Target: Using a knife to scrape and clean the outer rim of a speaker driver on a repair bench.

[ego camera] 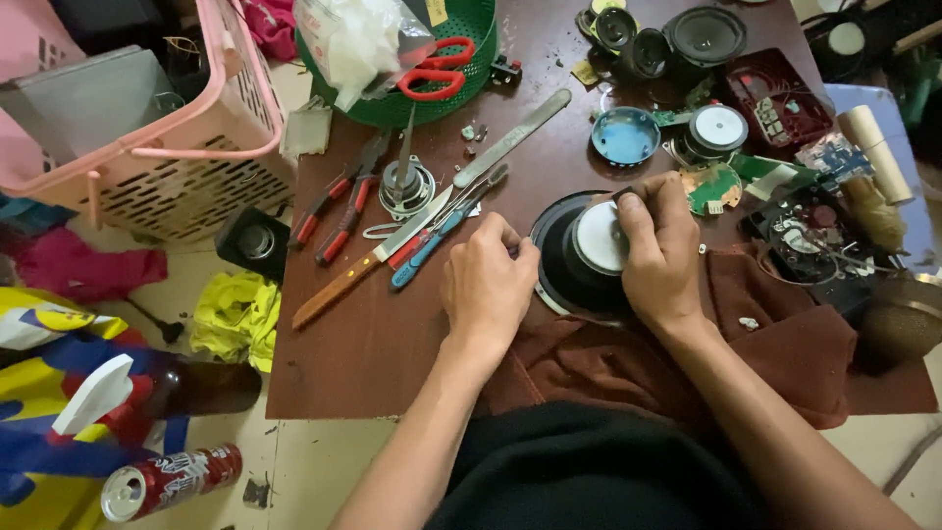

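Holding a round loudspeaker driver (579,257) face down on the dark brown table (373,344), the person works with both hands at its back. The right hand (662,250) lies over the white magnet (597,238), its fingers curled and gripping the magnet's edge from the far side. The left hand (488,285) is closed into a loose fist against the left rim of the driver's black frame; it may pinch something small there, but I cannot tell what, because the fingers hide it. The driver rests partly on a reddish-brown cloth (785,344) at the near edge of the table.

About the progress, I judge the work is somewhere in the middle. Several other parts lie already taken apart: a blue round cap (625,135), a second white magnet piece (718,129), green circuit boards (714,188) and small black speakers (648,44) further back. The driver in hand is still whole, magnet and frame together.

Tools lie just left of the hands: a blue-handled screwdriver (432,245), a wooden-handled knife (363,267), red-handled pliers (339,201) and a metal file (510,139). Red scissors (437,69) lie in a green basket (471,29).
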